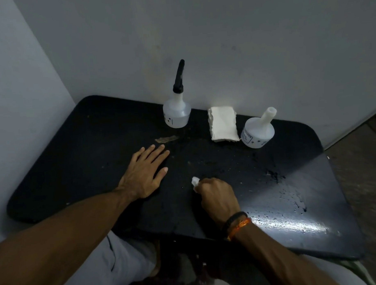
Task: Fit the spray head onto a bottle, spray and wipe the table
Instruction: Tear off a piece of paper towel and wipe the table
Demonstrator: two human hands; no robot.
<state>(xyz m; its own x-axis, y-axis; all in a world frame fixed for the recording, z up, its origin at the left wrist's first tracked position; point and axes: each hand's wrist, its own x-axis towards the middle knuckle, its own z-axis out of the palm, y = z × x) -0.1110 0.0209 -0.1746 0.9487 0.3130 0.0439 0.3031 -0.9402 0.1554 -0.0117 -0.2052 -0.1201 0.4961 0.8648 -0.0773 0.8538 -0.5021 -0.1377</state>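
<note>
A translucent bottle [177, 114] with a black spray head [179, 78] fitted on it stands at the back of the black table [77, 159], by the wall. My left hand [144, 174] lies flat on the table, fingers spread, holding nothing. My right hand [217, 197] is closed on a crumpled white tissue [195, 181], pressed to the tabletop near the middle; only a small tip of it shows past the fingers. Water droplets [291, 202] glisten on the right part of the table.
A second white bottle [258, 131] without a head stands at the back right. A folded stack of white tissues [223, 124] lies between the two bottles. A brownish smear [166, 139] marks the table ahead of my left hand. Walls close the back and left.
</note>
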